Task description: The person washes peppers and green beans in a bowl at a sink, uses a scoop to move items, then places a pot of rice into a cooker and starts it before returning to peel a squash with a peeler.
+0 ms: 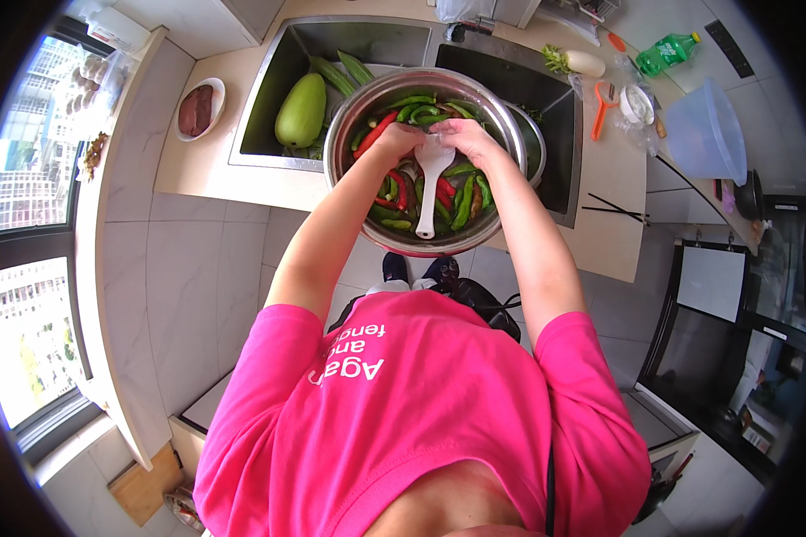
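A large stainless steel basin (343, 101) holds water with green peppers (467, 198) and red chili peppers (378, 134) in it. Over its middle is a white plastic rice paddle (435, 161), its handle pointing toward me. My left hand (401, 139) has its fingers at the left corner of the paddle's blade. At the right corner, my right hand (469, 137) pinches the blade between thumb and fingers. The fingertips of both hands nearly meet at the blade's far edge and are partly hidden.
The basin rests over a double sink (269, 87) with a pale green gourd (301, 111) and loofahs (336, 75) in its left bowl. Meat in a white bowl (220, 101) stands left. Rightward are an orange peeler (603, 111), a white radish (584, 63), chopsticks (614, 209) and a plastic tub (705, 131).
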The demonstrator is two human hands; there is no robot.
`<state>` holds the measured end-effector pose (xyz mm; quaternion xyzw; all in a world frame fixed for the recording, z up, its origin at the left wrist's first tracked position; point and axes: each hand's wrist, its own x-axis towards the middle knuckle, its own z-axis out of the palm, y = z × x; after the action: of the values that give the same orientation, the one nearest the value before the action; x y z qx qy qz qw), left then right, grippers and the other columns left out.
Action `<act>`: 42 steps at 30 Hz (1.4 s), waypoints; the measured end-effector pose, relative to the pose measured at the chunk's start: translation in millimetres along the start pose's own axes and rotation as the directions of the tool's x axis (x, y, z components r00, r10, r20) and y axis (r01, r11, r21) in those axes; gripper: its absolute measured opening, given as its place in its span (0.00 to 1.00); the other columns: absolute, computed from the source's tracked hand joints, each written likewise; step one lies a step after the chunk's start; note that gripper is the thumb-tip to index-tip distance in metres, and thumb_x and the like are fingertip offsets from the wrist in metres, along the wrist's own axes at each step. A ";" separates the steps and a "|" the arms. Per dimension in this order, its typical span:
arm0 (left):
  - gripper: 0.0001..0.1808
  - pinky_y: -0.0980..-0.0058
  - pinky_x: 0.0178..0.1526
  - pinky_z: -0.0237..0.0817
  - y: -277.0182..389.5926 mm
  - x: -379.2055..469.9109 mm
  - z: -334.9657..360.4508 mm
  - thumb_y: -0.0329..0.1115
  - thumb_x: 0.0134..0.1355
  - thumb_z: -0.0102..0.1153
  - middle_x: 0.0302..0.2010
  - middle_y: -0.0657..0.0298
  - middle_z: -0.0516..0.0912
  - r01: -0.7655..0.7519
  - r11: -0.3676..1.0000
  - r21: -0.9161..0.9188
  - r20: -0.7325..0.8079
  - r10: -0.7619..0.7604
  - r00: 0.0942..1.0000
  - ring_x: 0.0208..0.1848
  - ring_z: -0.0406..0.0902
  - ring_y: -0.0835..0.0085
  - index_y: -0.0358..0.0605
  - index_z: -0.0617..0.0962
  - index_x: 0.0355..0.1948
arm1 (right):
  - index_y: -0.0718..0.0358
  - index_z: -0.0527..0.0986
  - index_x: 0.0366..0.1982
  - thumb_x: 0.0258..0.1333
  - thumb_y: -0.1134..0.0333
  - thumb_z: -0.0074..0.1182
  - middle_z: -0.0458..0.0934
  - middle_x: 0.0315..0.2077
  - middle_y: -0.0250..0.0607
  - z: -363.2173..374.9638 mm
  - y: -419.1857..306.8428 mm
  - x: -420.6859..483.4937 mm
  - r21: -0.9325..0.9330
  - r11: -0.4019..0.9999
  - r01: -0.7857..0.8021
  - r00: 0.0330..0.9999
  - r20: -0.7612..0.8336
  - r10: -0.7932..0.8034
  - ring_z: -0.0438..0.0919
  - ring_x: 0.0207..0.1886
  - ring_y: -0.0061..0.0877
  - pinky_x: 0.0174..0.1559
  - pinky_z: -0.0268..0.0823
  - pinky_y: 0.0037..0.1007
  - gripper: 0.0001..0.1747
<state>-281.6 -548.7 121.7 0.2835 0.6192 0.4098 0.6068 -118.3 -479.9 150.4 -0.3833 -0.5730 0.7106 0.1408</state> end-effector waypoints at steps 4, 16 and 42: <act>0.12 0.71 0.45 0.69 7.9 -4.9 -4.9 0.27 0.53 0.58 0.38 0.59 0.80 0.016 0.915 -0.403 0.172 0.059 0.983 0.39 0.77 0.68 0.37 0.78 0.40 | 0.70 0.73 0.43 0.45 0.77 0.56 0.78 0.35 0.39 -10.3 -9.7 -1.1 0.188 0.980 0.069 0.995 0.064 -0.082 0.75 0.39 0.21 0.43 0.66 0.22 0.18; 0.11 0.72 0.47 0.67 -4.5 -9.2 0.7 0.29 0.58 0.56 0.37 0.61 0.80 0.023 0.835 -0.549 0.124 0.054 0.991 0.41 0.76 0.71 0.38 0.77 0.41 | 0.71 0.78 0.36 0.46 0.71 0.59 0.80 0.29 0.39 -2.0 5.9 -2.5 0.197 0.973 0.117 0.993 -0.049 -0.109 0.76 0.30 0.21 0.36 0.67 0.21 0.13; 0.18 0.80 0.22 0.67 10.9 -48.6 21.8 0.30 0.55 0.53 0.25 0.61 0.78 -0.153 0.970 0.189 -0.107 0.175 0.979 0.19 0.74 0.76 0.38 0.76 0.48 | 0.67 0.79 0.31 0.46 0.64 0.59 0.79 0.24 0.37 4.0 10.5 12.6 -0.083 0.995 0.049 0.985 -0.163 -0.062 0.76 0.28 0.22 0.33 0.67 0.24 0.13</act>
<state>-256.7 -580.9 157.8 0.3615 0.6642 0.4179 0.5035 -127.0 -477.9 136.0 -0.4299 -0.5973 0.6491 0.1922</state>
